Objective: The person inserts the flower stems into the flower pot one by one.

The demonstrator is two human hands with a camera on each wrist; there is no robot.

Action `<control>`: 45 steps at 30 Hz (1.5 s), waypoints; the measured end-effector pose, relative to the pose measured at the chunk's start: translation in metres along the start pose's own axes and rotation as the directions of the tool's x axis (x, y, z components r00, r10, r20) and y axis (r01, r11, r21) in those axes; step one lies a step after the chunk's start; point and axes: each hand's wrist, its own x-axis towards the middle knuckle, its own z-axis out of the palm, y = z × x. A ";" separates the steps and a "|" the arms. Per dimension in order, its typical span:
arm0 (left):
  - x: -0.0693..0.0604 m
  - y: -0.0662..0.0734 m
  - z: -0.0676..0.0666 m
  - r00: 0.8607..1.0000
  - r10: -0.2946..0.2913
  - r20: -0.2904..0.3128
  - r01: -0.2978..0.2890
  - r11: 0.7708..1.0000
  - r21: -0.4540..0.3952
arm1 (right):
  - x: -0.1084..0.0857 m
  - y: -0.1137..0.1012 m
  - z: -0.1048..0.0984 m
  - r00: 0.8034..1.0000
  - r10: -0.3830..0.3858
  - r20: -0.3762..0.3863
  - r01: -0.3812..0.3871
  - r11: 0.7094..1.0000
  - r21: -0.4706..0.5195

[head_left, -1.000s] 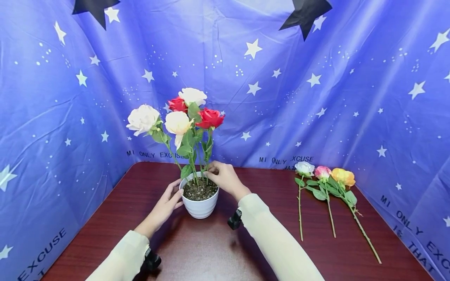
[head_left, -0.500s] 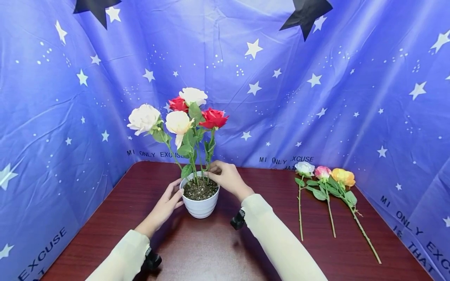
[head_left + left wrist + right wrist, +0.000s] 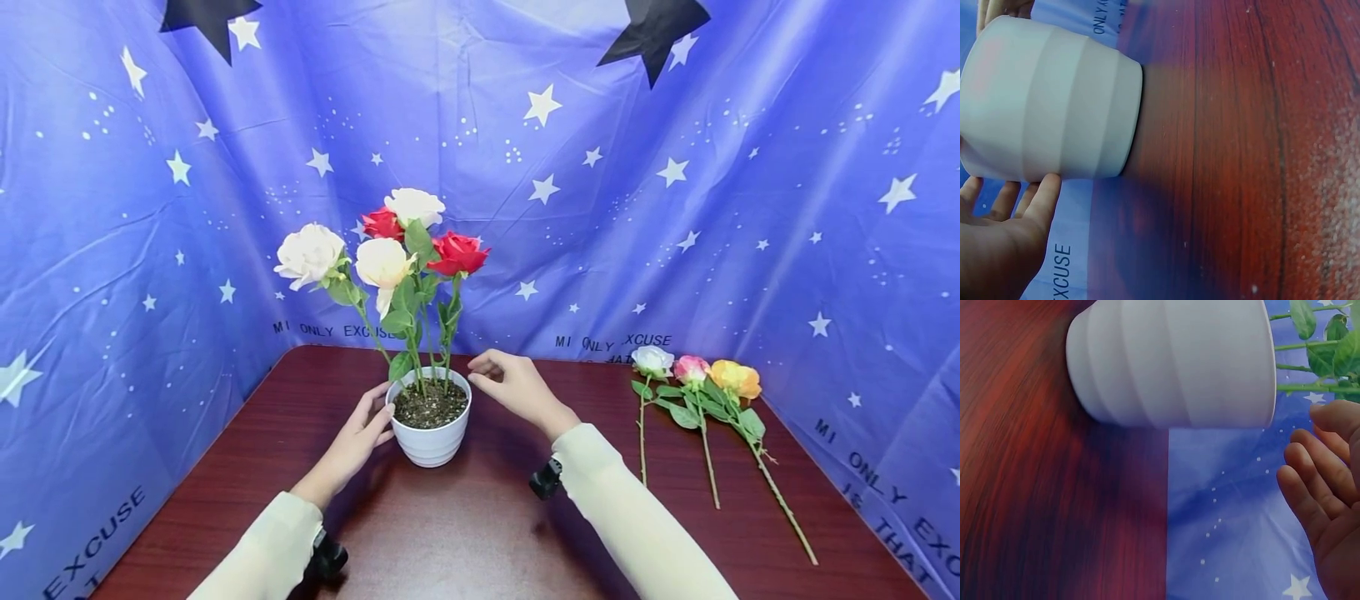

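A white ribbed flowerpot (image 3: 431, 446) filled with dark soil (image 3: 429, 408) stands on the table. Several roses rise from it: a large white rose (image 3: 309, 255) leaning left, a cream rose (image 3: 382, 263), a white rose (image 3: 415, 207) at the top, and two red ones, the right red rose (image 3: 460, 253) over the right rim. My left hand (image 3: 351, 440) touches the pot's left side, its fingers (image 3: 1044, 203) extended against the wall. Just right of the rim, my right hand (image 3: 521, 390) holds nothing; its relaxed fingers (image 3: 1310, 481) are apart from pot and stems.
On the right of the brown table (image 3: 450, 533) lie a white rose (image 3: 652, 362), a pink rose (image 3: 692, 369) and a yellow-orange rose (image 3: 737, 380), stems toward me. A blue star-printed curtain (image 3: 480, 125) encloses the table's back and sides.
My right hand has let go of the right red rose's stem and moved right, away from the pot. That rose leaned slightly right earlier. My left hand stays at the pot.
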 end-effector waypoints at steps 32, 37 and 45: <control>-0.001 -0.001 0.001 1.000 0.003 -0.020 -0.003 1.000 0.020 | -0.086 0.069 -0.086 0.992 0.117 -0.041 -0.123 0.974 -0.192; 0.000 -0.002 0.001 1.000 0.000 -0.018 0.001 1.000 0.026 | -0.099 0.083 -0.104 0.988 0.137 -0.068 -0.150 0.956 -0.251; 0.000 -0.002 0.000 1.000 0.002 -0.019 -0.001 1.000 0.030 | -0.118 0.098 -0.122 0.956 0.280 -0.085 -0.292 0.921 -0.256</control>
